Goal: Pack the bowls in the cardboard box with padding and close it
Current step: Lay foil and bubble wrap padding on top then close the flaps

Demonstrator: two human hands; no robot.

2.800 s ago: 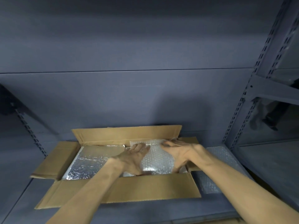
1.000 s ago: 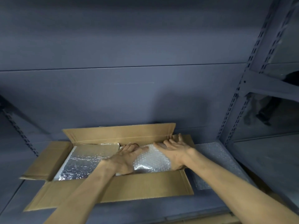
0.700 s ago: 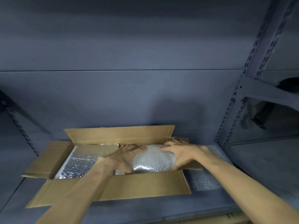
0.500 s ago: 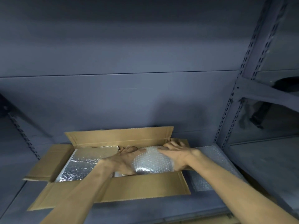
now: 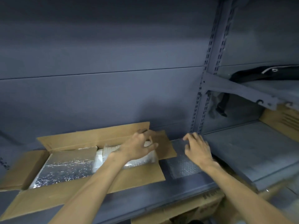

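Two bare arms reach forward over a grey shelf [image 5: 186,193]. The left arm goes across the near flap of the box [image 5: 140,177]. The left hand [image 5: 137,147] is inside the box at its right end. It lies palm down on a bubble-wrap bundle [image 5: 142,159], with its fingers spread and a little bent. I cannot tell if it grips the bundle or just rests on it. The bundle sits low in the right part of the box. A shiny silver pad [image 5: 64,167] fills the left part, just beside the bundle.

The right arm reaches out to the right of the box. The right hand [image 5: 196,148] is palm down over a flat bubble-wrap sheet [image 5: 182,167] that lies on the shelf, just beside the box. Its fingers are loosely bent and hold nothing. I cannot tell if the fingertips touch the sheet.

All four flaps of the box stand open. The bowls are hidden from view.
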